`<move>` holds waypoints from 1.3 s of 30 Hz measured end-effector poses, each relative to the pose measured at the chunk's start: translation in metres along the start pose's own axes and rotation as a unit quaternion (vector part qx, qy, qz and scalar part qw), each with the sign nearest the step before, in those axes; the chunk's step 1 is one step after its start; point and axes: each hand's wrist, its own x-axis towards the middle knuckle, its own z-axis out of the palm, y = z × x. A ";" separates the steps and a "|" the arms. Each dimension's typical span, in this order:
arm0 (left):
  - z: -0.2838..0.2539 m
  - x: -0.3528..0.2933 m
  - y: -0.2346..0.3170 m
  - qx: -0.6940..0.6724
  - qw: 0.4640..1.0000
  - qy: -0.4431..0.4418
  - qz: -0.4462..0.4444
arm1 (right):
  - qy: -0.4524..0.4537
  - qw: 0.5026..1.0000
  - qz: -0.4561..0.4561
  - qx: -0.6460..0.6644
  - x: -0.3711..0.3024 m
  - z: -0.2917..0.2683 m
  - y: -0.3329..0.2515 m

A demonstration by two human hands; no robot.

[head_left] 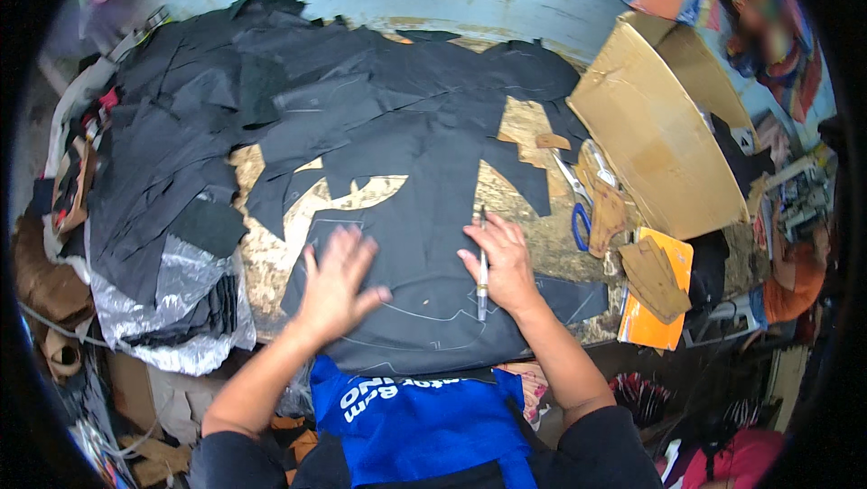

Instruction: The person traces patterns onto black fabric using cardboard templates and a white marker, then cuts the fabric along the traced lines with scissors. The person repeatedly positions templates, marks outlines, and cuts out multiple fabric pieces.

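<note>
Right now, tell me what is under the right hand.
Black fabric spreads around and beneath the right hand, which holds a silver pen; the patch directly under the hand is covered, so unseen.

a worn, blotchy wooden table (551,245), mostly under black fabric (433,209), heaped toward the left edge. clear plastic (185,263) sits at the near left corner; blue-handled scissors (578,189), a brown template (608,214), an orange booklet (648,333) and a cardboard box (659,128) lie toward the right edge.
</note>
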 end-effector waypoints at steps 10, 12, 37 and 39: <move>0.014 0.001 -0.006 -0.012 0.954 0.121 -0.275 | 0.019 0.998 0.062 0.002 -0.008 0.000 -0.007; 0.014 -0.003 -0.008 -0.045 0.952 0.167 -0.254 | 0.038 0.994 0.098 0.000 -0.007 0.000 -0.005; -0.005 -0.019 -0.025 -0.248 0.907 0.159 -0.300 | 0.065 0.993 0.092 0.021 -0.043 -0.018 -0.020; 0.004 -0.014 -0.030 -0.229 0.913 0.200 -0.273 | 0.068 0.994 0.089 0.008 -0.034 -0.019 -0.007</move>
